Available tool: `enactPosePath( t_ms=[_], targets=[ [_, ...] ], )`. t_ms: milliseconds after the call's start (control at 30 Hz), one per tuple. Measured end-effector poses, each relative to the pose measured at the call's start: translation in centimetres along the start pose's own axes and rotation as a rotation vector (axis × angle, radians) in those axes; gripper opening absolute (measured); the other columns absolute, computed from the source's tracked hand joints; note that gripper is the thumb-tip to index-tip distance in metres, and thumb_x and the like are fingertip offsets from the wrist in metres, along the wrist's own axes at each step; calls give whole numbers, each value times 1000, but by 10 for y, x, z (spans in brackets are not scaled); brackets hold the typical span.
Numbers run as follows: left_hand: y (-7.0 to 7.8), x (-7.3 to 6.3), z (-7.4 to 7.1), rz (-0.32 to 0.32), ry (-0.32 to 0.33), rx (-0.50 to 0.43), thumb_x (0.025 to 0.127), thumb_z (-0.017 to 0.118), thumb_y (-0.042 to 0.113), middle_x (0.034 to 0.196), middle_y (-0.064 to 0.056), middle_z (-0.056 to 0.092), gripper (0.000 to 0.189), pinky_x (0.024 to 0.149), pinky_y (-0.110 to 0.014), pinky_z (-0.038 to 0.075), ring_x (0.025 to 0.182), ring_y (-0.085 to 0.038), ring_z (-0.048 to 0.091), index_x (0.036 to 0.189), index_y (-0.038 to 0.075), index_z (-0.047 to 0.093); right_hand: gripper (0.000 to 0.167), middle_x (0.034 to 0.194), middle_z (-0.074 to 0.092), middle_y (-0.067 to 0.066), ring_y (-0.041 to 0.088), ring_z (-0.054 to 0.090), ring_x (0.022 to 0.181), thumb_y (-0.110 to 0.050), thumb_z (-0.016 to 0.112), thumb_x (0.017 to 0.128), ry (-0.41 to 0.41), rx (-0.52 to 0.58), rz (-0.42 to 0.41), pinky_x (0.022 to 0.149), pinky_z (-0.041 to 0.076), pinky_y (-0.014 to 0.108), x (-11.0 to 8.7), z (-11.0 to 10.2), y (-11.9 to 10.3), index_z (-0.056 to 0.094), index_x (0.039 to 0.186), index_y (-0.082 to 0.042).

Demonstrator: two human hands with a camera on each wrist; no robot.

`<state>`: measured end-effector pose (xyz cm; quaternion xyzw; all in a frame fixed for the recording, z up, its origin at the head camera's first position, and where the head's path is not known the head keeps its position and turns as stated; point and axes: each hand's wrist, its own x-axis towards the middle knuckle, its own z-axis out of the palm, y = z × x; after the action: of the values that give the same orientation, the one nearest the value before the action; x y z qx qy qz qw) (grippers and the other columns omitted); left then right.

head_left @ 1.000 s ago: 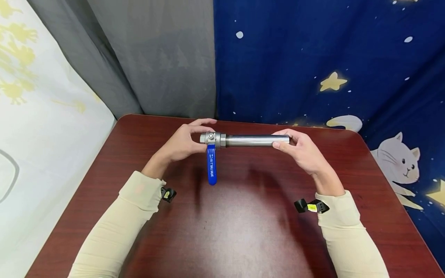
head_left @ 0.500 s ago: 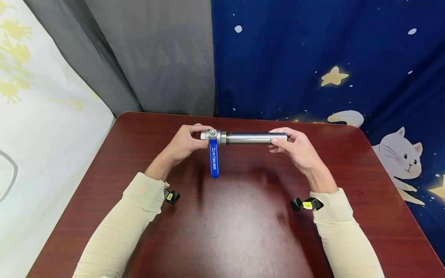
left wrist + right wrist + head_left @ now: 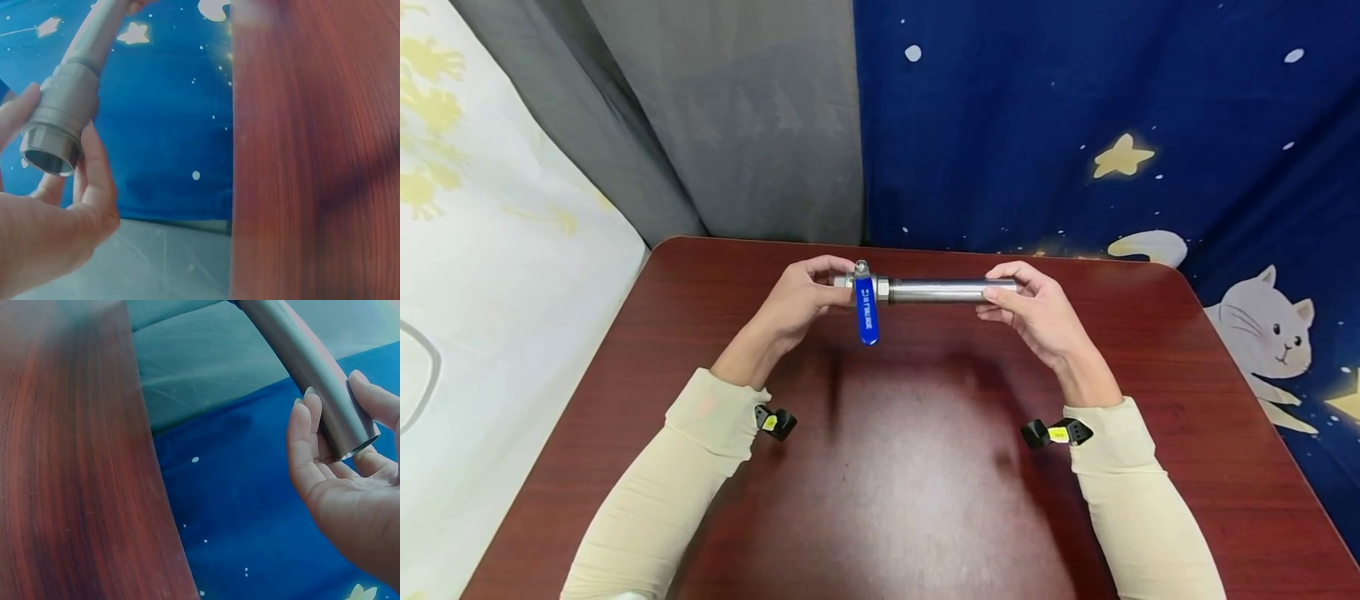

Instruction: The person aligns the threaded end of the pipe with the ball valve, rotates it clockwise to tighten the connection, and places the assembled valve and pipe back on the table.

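A steel ball valve (image 3: 67,100) with a blue lever handle (image 3: 867,312) is joined to a straight metal pipe (image 3: 940,290); threads show where the two meet. The assembly is held level above the table. My left hand (image 3: 797,302) grips the valve body at its left end, thumb on the near side and fingers behind; the valve's open bore faces the left wrist view. My right hand (image 3: 1033,312) holds the pipe's free end between thumb and fingers. In the right wrist view the pipe's hollow end (image 3: 359,447) lies over the palm. The lever points toward me.
A dark red wooden table (image 3: 880,500) lies beneath both hands. Behind its back edge hang a grey curtain (image 3: 760,125) and a blue starry curtain (image 3: 1000,125). White cloth (image 3: 512,292) hangs on the left. Small black cameras (image 3: 781,423) sit on both wrists.
The valve and pipe have rolled so the lever looks shorter and its pivot has turned upward. My left fingers have closed in on the valve body; both hands stay at its ends.
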<state>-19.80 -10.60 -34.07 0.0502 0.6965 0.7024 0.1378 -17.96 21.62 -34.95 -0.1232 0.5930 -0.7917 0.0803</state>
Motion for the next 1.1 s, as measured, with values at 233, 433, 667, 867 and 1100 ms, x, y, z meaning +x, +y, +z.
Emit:
enactPosePath(
  t_ms=[233, 433, 667, 867, 1100],
  targets=[
    [1, 0, 6, -50, 42, -103, 81, 70, -3, 98, -7, 56, 28, 73, -29, 58, 81, -16, 60, 106, 7, 64, 19, 92, 63, 10, 20, 70, 75, 7, 63, 89, 3, 72, 4, 74, 59, 32, 2, -4, 5, 61, 106, -3],
    [2, 1, 8, -95, 55, -136, 82, 68, -4, 103, -10, 59, 27, 82, -38, 58, 80, -18, 65, 107, 6, 63, 18, 92, 65, 9, 21, 70, 74, 6, 63, 90, 11, 120, 23, 74, 59, 33, 3, -5, 9, 61, 106, -2],
    [-1, -1, 5, -137, 55, -134, 84, 68, 0, 103, -9, 62, 26, 92, -47, 53, 78, -17, 66, 108, 7, 63, 24, 97, 64, 13, 26, 71, 77, 11, 55, 90, -41, 217, 54, 79, 59, 37, 3, -5, 12, 62, 111, 2],
    [-3, -1, 2, -148, 51, -147, 83, 68, 0, 108, -11, 62, 27, 79, -37, 59, 81, -20, 66, 109, 5, 62, 31, 103, 62, 15, 28, 71, 79, 16, 49, 88, -55, 224, 77, 81, 58, 38, 2, -7, 13, 62, 115, 4],
    [-5, 1, 0, -163, 61, -147, 83, 69, 1, 110, -13, 61, 27, 88, -44, 55, 81, -20, 66, 108, 7, 64, 29, 106, 60, 16, 30, 71, 80, 16, 54, 88, -55, 208, 81, 82, 58, 40, 2, -8, 14, 64, 112, 4]
  ],
)
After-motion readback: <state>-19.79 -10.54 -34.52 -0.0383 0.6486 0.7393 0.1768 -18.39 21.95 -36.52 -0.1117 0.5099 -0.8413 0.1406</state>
